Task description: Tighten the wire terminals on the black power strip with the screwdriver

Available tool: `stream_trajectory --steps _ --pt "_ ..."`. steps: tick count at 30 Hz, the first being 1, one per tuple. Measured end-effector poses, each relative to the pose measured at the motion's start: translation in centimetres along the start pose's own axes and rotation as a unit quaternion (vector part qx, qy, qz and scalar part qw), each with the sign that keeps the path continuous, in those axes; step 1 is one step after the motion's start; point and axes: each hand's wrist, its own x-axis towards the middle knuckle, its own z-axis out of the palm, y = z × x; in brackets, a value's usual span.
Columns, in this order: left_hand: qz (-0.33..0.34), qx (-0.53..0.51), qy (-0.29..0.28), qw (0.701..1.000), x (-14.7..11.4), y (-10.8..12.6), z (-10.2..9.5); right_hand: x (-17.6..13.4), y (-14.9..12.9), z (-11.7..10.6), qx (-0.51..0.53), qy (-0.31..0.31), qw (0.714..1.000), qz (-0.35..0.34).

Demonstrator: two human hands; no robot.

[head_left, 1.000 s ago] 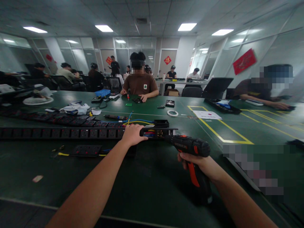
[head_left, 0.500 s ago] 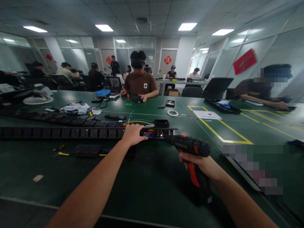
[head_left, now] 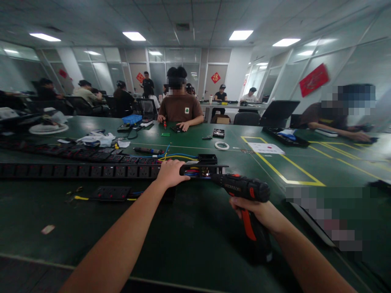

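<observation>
socket strip on green table is gripped nr one end by l. hand, fingers curled over; drill is clasped by r. hand, fingers wrapped; exposed wires could be nicked if drill slipped.

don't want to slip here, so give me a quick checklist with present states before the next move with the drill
1. Left hand on the socket strip: ok, it grips near the open end.
2. Right hand around the drill: ok, wrapped about the handle.
3. Drill pointed at the strip's open end: ok.
4. Drill tip seated on a screw: cannot tell, too small to see.
5. Wires in the open end clear of the tip: cannot tell.
6. White ring away from the drill: ok, it lies farther back.
</observation>
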Motion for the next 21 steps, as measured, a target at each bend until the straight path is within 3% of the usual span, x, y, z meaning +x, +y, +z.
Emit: stream_trajectory --steps 21 --pt "-0.002 -0.003 0.0 1.0 -0.05 -0.02 -0.15 0.23 0.67 -0.28 0.012 -0.006 1.0 -0.018"
